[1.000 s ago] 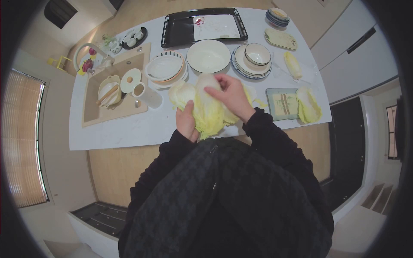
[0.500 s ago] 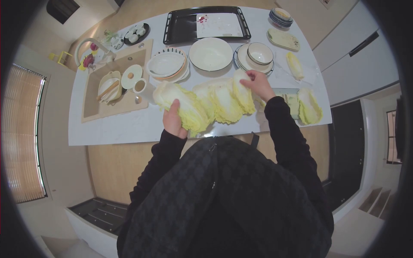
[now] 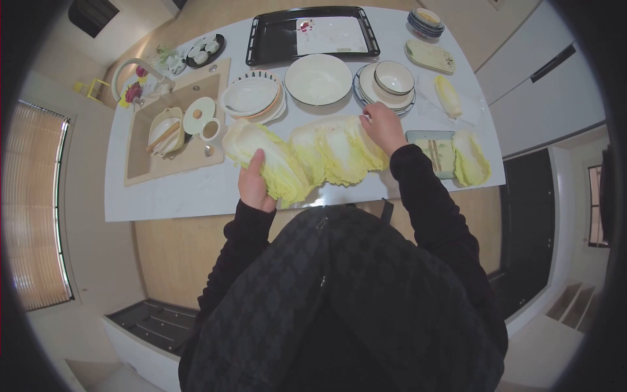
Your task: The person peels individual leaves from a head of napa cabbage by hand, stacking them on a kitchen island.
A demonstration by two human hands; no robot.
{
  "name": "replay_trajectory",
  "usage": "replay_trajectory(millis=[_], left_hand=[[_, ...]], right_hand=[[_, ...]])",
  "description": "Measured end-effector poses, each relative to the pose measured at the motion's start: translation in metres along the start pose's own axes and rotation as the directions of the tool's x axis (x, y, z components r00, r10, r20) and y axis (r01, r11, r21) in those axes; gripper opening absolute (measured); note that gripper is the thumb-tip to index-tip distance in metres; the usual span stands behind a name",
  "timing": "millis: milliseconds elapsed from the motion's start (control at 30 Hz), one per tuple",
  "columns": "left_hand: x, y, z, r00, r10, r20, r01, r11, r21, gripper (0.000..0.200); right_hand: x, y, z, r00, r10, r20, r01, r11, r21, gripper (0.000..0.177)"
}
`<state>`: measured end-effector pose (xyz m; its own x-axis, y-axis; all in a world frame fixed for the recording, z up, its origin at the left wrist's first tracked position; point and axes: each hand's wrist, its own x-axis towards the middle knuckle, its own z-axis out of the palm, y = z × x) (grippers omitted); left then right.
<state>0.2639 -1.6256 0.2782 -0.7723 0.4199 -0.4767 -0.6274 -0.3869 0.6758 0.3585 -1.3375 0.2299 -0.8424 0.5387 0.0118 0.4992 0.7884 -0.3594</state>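
Note:
Yellow-green napa cabbage leaves [image 3: 336, 150] lie overlapping in a row along the front of the counter. At the row's left end my left hand [image 3: 257, 185] grips a large cabbage leaf [image 3: 268, 160], thumb on top and the other fingers hidden beneath. My right hand [image 3: 384, 129] is at the right end, its fingers closed at the pale upper edge of the last leaf. Farther right, another cabbage leaf [image 3: 470, 160] rests against a pale green tray [image 3: 444, 136]. A small yellow cabbage piece [image 3: 447, 97] lies behind that tray.
A beige sink [image 3: 140, 157] holding dishes is on the left. Behind the leaves stand stacked oval dishes [image 3: 249, 97], a large white bowl [image 3: 318, 80] and plates topped by a smaller bowl [image 3: 394, 78]. A black oven tray [image 3: 274, 42] lies at the back. A white cup [image 3: 211, 129] stands near the sink.
My left hand has shifted slightly left with its leaf. My right hand has moved a little left and up, and the rightmost leaf now lies closer against its neighbour.

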Motion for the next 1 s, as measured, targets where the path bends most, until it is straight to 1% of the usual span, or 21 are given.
replay_trajectory(millis=[67, 100, 200, 300, 367, 433, 600, 800, 900, 1000], left_hand=[[0.000, -0.001, 0.001, 1.000, 0.016, -0.016, -0.016, 1.000, -0.004, 0.043], [-0.001, -0.002, 0.001, 1.000, 0.020, -0.020, -0.020, 1.000, -0.005, 0.042], [-0.003, 0.000, 0.002, 1.000, 0.010, -0.014, -0.010, 1.000, -0.007, 0.045], [-0.005, 0.000, -0.003, 1.000, -0.004, 0.016, 0.004, 1.000, 0.014, 0.048], [-0.007, -0.001, -0.004, 1.000, -0.003, -0.007, 0.004, 1.000, 0.024, 0.049], [-0.007, -0.002, -0.005, 1.000, -0.002, -0.021, 0.003, 1.000, 0.019, 0.048], [-0.008, -0.004, -0.007, 1.000, -0.012, -0.022, 0.012, 1.000, 0.012, 0.047], [-0.007, -0.006, -0.006, 0.999, -0.027, -0.028, 0.028, 0.999, 0.021, 0.045], [-0.003, -0.009, -0.007, 1.000, -0.007, -0.011, 0.007, 1.000, -0.005, 0.043], [-0.005, -0.009, -0.005, 1.000, 0.004, -0.018, -0.004, 1.000, -0.006, 0.040]], right_hand=[[0.003, -0.014, 0.000, 0.993, -0.113, 0.019, 0.111, 0.991, 0.069, 0.017], [0.005, -0.018, 0.005, 0.990, -0.141, 0.022, 0.139, 0.986, 0.087, 0.017], [0.014, -0.020, 0.031, 0.961, -0.250, 0.115, 0.251, 0.968, 0.007, 0.025], [0.023, -0.020, 0.053, 0.958, -0.246, 0.150, 0.251, 0.968, -0.016, 0.029], [0.022, -0.025, 0.054, 0.959, -0.231, 0.164, 0.240, 0.970, -0.036, 0.018], [0.023, -0.026, 0.056, 0.958, -0.246, 0.151, 0.254, 0.966, -0.041, 0.015], [0.024, -0.025, 0.061, 0.952, -0.291, 0.093, 0.295, 0.955, -0.036, 0.020], [0.023, -0.025, 0.061, 0.959, -0.277, 0.065, 0.281, 0.958, -0.055, 0.023], [0.025, -0.023, 0.062, 0.965, -0.261, 0.032, 0.263, 0.962, -0.070, 0.024], [0.029, -0.021, 0.054, 0.987, -0.159, 0.017, 0.159, 0.987, -0.012, 0.020]])
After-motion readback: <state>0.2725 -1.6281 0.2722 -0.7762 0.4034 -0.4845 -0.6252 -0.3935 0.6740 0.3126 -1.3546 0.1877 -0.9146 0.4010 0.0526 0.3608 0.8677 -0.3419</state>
